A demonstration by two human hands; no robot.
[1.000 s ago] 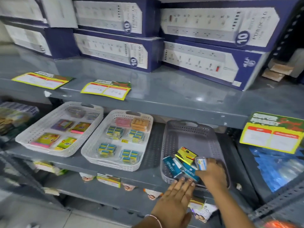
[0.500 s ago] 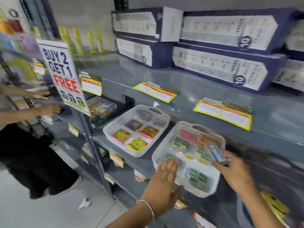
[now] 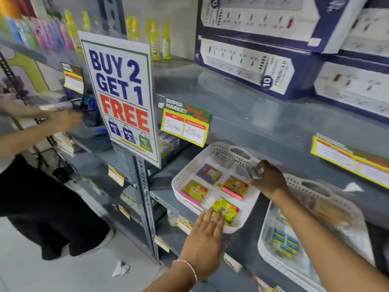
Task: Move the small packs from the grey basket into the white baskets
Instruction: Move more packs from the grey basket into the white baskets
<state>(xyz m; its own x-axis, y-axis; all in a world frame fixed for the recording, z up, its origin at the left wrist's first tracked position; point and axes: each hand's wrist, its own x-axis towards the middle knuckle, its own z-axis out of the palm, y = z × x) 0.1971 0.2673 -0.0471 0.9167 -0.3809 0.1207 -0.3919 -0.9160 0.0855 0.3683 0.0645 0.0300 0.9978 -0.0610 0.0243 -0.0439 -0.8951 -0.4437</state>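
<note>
Over the left white basket [image 3: 185, 167], your right hand [image 3: 268, 179] pinches a small pack [image 3: 252, 172]. Set it flat in the bare far-right corner, while your empty, flat left hand [image 3: 205, 239] steadies the near rim.

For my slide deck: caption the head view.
Right hand carries a small pack over the left white basket; left hand near its rim.

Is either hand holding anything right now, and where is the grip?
The right hand pinches a small pack in its fingertips, over the left white basket. The left hand is open and holds nothing.
</note>
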